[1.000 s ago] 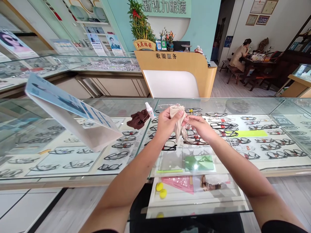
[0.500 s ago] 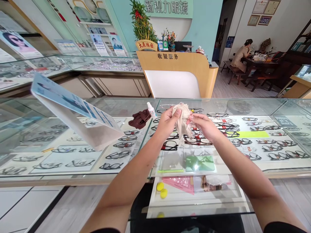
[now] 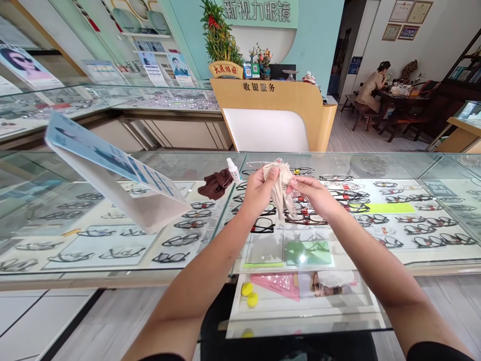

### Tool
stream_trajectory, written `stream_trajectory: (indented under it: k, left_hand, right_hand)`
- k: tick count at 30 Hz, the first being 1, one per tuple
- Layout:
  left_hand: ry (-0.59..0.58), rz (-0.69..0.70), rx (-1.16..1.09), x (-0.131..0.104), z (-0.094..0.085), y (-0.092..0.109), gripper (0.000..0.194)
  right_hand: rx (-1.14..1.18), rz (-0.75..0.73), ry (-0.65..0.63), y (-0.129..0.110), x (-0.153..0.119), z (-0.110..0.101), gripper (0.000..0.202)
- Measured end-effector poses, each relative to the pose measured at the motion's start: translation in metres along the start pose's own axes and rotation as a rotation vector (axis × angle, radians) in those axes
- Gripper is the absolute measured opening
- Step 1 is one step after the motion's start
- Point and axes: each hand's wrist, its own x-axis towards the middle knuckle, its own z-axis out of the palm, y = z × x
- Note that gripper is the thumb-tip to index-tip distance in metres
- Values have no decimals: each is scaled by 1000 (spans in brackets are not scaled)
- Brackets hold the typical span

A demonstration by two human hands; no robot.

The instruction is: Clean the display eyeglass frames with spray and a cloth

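Observation:
A crumpled beige cloth (image 3: 280, 185) is held up over the glass counter, its loose folds hanging down. My left hand (image 3: 260, 186) is closed on it, with the thumb pressed on top. At the cloth's right edge my right hand (image 3: 311, 190) pinches with thumb and fingertips; what exactly lies between them, cloth or a clear thin part beside it, I cannot make out. Whether the folds wrap something is hidden. To the left, a brown cloth (image 3: 215, 184) lies bunched on the glass, touching or close to a small white spray bottle (image 3: 233, 170).
Rows of eyeglasses (image 3: 304, 216) lie inside the glass display counter (image 3: 221, 220) below my hands. A folded cardboard sign (image 3: 112, 165) stands on the left. Beyond is a wooden cashier desk (image 3: 270, 95). A person (image 3: 372, 87) sits at a table at the back right.
Both hands and the beige cloth have shifted very slightly, and the cloth's folds hang a little differently. The grip looks the same.

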Motion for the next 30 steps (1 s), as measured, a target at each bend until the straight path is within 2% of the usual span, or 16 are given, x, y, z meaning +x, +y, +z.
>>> stream_trajectory:
  k: [7,12,16,19,24,30]
  left_hand:
    - [-103,-52,-75,-1,4,7,63]
    - [-19,-25,-53,-5,6,8,60]
    - [-13,-18,-3,-2,0,2,63]
    - [-52,-32,-32,2,-4,-2,66]
    - [-182,-75,-130,3,-2,1,62]
    - [-119,-68,-135,0,2,10,64]
  right_hand:
    - [124,38,8,1,0,5,50]
    - [35,5,-13,0,-2,7,47]
    - [-65,-26,-4,-4,-3,1,45]
    - [-55,-48,15,-7,-3,-3,46]
    - [-15,-52,32,-7,-2,-1,49]
    - [39,15,13,0,-3,10,53]
